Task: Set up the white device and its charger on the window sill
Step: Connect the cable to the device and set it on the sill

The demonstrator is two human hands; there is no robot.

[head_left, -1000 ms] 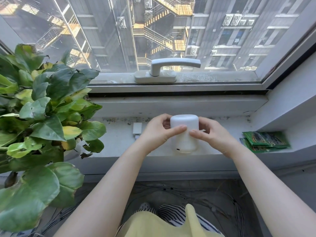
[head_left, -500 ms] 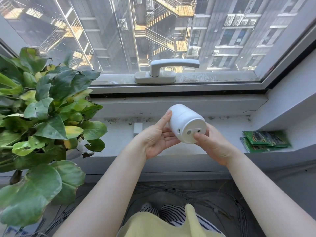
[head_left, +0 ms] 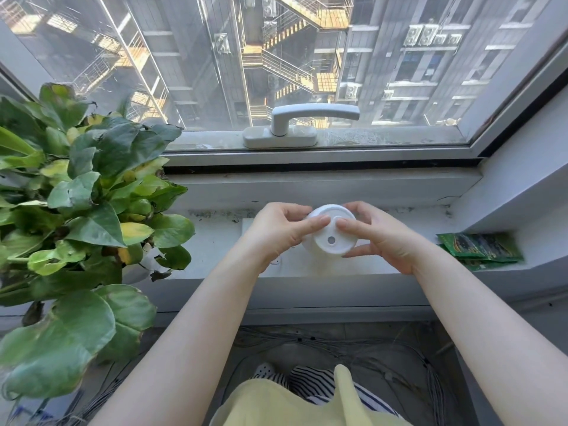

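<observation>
The white device [head_left: 326,244] is a small rounded cylinder. I hold it just above the window sill [head_left: 215,244], tipped so its flat underside with a round hole faces me. My left hand [head_left: 276,230] grips its left side, thumb on the base. My right hand [head_left: 376,236] grips its right side, thumb also on the base. A corner of the white charger [head_left: 246,224] shows on the sill behind my left hand, mostly hidden.
A leafy potted plant [head_left: 76,210] fills the left of the sill. Green packets [head_left: 482,249] lie at the right end. The window handle [head_left: 304,124] sits above. Cables [head_left: 353,355] cover the floor below.
The device went from standing upright on the sill to lifted and tipped over, its underside now turned fully toward me. Both thumbs moved onto the base.
</observation>
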